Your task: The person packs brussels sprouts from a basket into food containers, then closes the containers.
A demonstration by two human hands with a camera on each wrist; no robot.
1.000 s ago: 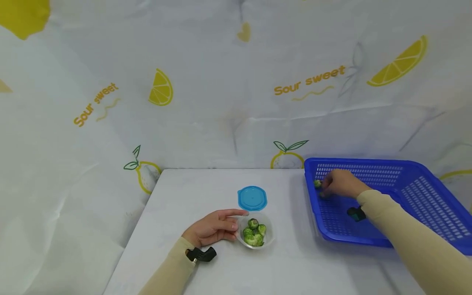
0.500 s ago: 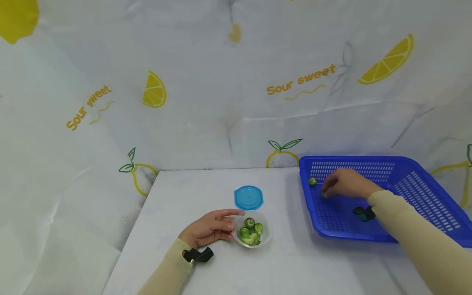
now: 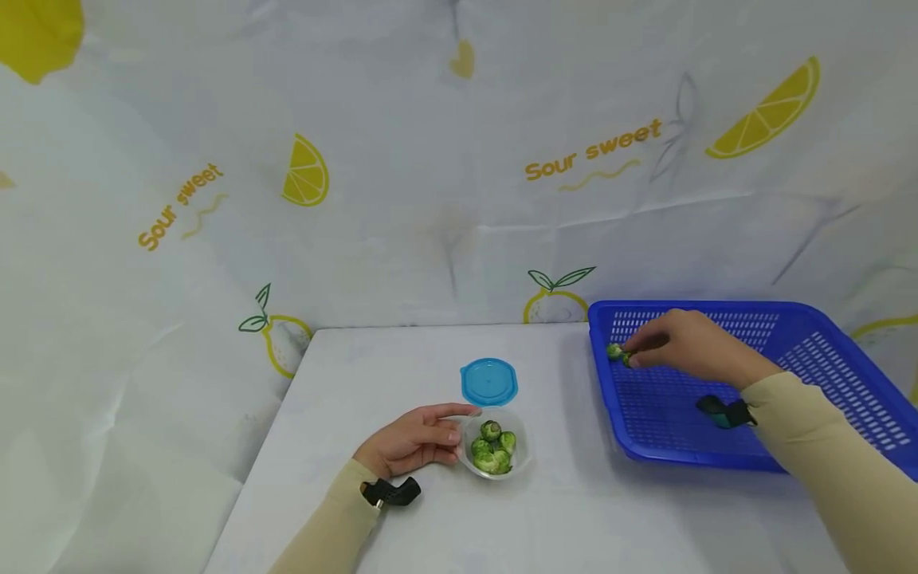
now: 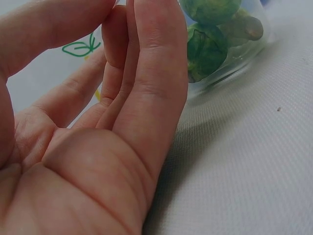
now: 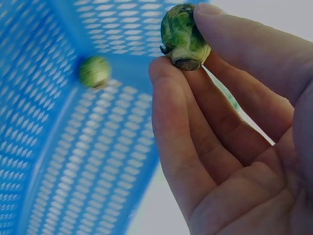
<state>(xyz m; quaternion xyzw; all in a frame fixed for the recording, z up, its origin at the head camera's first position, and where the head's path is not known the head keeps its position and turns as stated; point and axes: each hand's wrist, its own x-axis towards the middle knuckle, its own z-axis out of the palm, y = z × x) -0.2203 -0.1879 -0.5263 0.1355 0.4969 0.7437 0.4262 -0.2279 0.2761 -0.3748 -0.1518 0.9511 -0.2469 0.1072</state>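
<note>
In blue bskt [image 3: 660, 418], 1 loose sprout [image 5: 95, 72]; R hand [image 3: 688, 343] pinches 2nd sprout [image 5: 185, 36].

On the table [image 3: 574, 526], low in the middle of the head view, your left hand [image 3: 412, 440] touches the left side of the bowl [image 3: 512, 420], with the cluster of sprouts [image 3: 492, 453] inside it. The lid [image 3: 489, 383] lies just behind. At the frame's right you have the basket [image 3: 667, 418], a loose sprout [image 3: 614, 351] in its upper-left corner, left of your right hand [image 3: 692, 347] and its pinched sprout [image 5: 182, 36]. The backdrop [image 3: 402, 255] stands behind everything.
</note>
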